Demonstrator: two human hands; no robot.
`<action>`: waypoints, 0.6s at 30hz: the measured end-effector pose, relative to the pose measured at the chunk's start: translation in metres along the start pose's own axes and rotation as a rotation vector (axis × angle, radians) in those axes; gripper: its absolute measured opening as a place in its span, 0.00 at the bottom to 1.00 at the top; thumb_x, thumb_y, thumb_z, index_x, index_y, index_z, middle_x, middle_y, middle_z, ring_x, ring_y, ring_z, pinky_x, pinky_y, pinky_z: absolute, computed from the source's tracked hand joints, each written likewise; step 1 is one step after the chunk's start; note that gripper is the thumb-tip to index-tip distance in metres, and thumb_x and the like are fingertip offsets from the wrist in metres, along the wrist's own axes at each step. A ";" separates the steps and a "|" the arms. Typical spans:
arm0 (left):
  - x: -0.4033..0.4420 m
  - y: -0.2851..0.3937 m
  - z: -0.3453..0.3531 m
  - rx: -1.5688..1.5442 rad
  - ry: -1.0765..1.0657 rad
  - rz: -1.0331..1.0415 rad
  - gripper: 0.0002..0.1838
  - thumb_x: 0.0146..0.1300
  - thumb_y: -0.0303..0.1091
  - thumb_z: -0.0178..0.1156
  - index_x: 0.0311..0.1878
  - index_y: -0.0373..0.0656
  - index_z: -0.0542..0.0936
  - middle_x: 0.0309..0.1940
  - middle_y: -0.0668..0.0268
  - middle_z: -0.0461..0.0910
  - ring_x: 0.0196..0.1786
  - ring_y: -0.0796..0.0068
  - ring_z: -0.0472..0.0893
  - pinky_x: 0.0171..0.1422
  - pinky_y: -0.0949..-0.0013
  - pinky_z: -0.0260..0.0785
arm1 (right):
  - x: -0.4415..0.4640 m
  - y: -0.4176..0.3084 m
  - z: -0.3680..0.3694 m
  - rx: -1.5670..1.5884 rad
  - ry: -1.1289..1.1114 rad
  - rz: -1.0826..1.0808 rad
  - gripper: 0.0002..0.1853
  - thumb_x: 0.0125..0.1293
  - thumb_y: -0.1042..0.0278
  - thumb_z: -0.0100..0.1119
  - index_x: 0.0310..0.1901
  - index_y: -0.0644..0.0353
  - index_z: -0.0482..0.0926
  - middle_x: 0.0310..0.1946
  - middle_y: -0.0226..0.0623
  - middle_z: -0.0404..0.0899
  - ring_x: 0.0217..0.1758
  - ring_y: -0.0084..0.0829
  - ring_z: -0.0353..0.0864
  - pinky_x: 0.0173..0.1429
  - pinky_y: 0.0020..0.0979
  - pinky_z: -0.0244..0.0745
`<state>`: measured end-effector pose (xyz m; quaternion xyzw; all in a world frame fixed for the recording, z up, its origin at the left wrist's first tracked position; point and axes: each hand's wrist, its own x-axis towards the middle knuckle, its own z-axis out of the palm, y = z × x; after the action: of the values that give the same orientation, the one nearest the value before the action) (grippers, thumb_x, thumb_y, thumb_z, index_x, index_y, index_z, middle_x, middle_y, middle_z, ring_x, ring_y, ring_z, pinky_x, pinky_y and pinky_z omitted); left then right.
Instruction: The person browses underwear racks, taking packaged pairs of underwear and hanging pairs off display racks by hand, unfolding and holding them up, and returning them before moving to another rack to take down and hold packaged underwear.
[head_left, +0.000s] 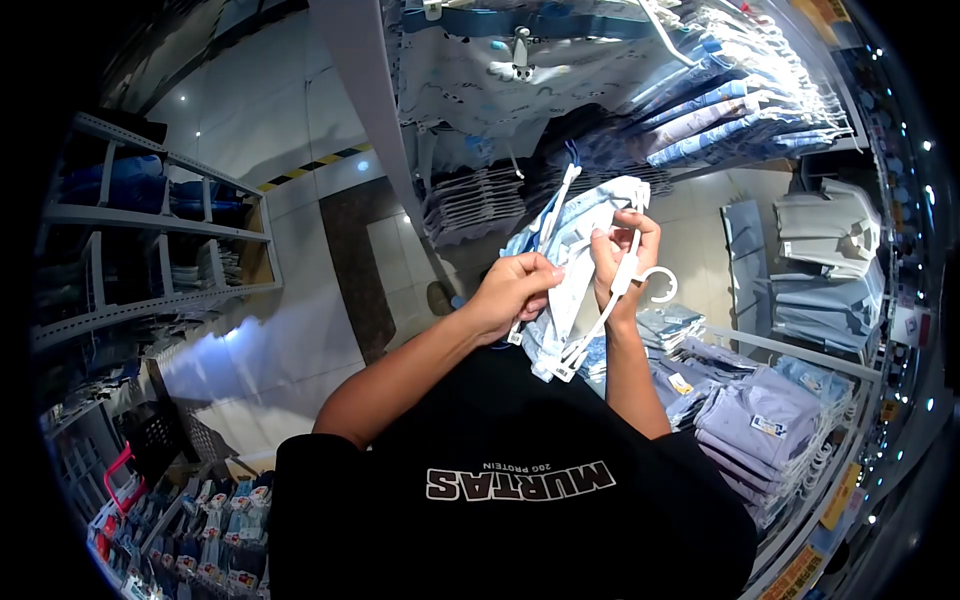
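Observation:
A light blue and white garment [575,262] hangs bunched between my two hands, in front of my chest. My left hand [518,293] pinches the garment's near side, thumb against fingers. My right hand [622,262] is closed round a white plastic hanger [622,280] at the garment's right side. The hanger's hook points right, and its clip end reaches down to the garment's lower edge. A second white hanger bar [553,205] with a dark blue loop at its top stands along the garment's left side.
Garments on hangers [700,110] fill the rack ahead. Folded lilac clothes [745,415] lie on a shelf at the lower right. Grey shirts [825,235] hang at the far right. A shelf unit [170,220] stands at the left, beside the tiled floor [290,350].

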<state>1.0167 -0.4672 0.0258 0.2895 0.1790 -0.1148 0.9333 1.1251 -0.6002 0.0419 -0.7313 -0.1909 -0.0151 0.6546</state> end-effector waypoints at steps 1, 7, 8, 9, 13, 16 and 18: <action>0.001 -0.001 -0.002 -0.027 0.018 0.031 0.10 0.68 0.34 0.65 0.34 0.43 0.76 0.20 0.75 0.69 0.19 0.88 0.64 0.21 0.81 0.53 | 0.001 0.003 -0.003 0.016 0.001 -0.013 0.19 0.61 0.83 0.63 0.52 0.61 0.70 0.48 0.32 0.70 0.39 0.17 0.70 0.42 0.19 0.70; 0.005 -0.001 -0.008 0.131 0.176 0.212 0.08 0.71 0.36 0.59 0.36 0.44 0.78 0.19 0.78 0.74 0.18 0.93 0.66 0.22 0.84 0.56 | 0.002 0.017 -0.010 -0.043 -0.075 -0.183 0.15 0.59 0.87 0.59 0.47 0.63 0.73 0.52 0.39 0.70 0.46 0.22 0.73 0.52 0.23 0.71; 0.007 -0.002 -0.012 0.132 0.159 0.225 0.08 0.72 0.36 0.58 0.37 0.44 0.79 0.21 0.78 0.74 0.19 0.94 0.67 0.23 0.85 0.56 | 0.002 0.018 -0.009 -0.047 -0.051 -0.182 0.15 0.57 0.87 0.58 0.46 0.64 0.74 0.51 0.39 0.70 0.47 0.24 0.74 0.54 0.24 0.71; 0.007 -0.002 -0.011 0.134 0.154 0.238 0.08 0.72 0.36 0.58 0.37 0.44 0.79 0.21 0.78 0.75 0.19 0.94 0.67 0.24 0.85 0.56 | 0.003 0.020 -0.008 -0.050 -0.027 -0.181 0.14 0.56 0.87 0.58 0.44 0.64 0.74 0.50 0.39 0.69 0.48 0.26 0.74 0.55 0.25 0.70; 0.006 -0.001 -0.012 0.158 0.128 0.264 0.08 0.72 0.36 0.58 0.37 0.43 0.79 0.24 0.77 0.77 0.22 0.93 0.69 0.26 0.85 0.58 | 0.001 0.022 -0.007 -0.021 0.001 -0.126 0.14 0.54 0.87 0.58 0.43 0.64 0.75 0.49 0.40 0.69 0.51 0.30 0.75 0.57 0.27 0.71; 0.010 -0.004 -0.019 0.117 0.076 0.224 0.07 0.72 0.35 0.58 0.39 0.42 0.78 0.28 0.74 0.79 0.25 0.91 0.73 0.30 0.85 0.64 | 0.004 0.024 -0.008 -0.056 -0.011 -0.161 0.15 0.54 0.86 0.58 0.44 0.64 0.75 0.49 0.40 0.70 0.50 0.30 0.76 0.56 0.27 0.72; 0.011 -0.004 -0.023 0.069 0.053 0.186 0.07 0.72 0.35 0.57 0.41 0.42 0.78 0.30 0.72 0.81 0.27 0.89 0.77 0.33 0.84 0.69 | 0.006 0.023 -0.010 -0.097 -0.113 -0.157 0.16 0.56 0.85 0.61 0.47 0.63 0.74 0.51 0.38 0.70 0.49 0.26 0.75 0.55 0.26 0.71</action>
<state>1.0195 -0.4580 0.0021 0.3399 0.1720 -0.0263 0.9242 1.1397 -0.6103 0.0229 -0.7446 -0.2835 -0.0342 0.6033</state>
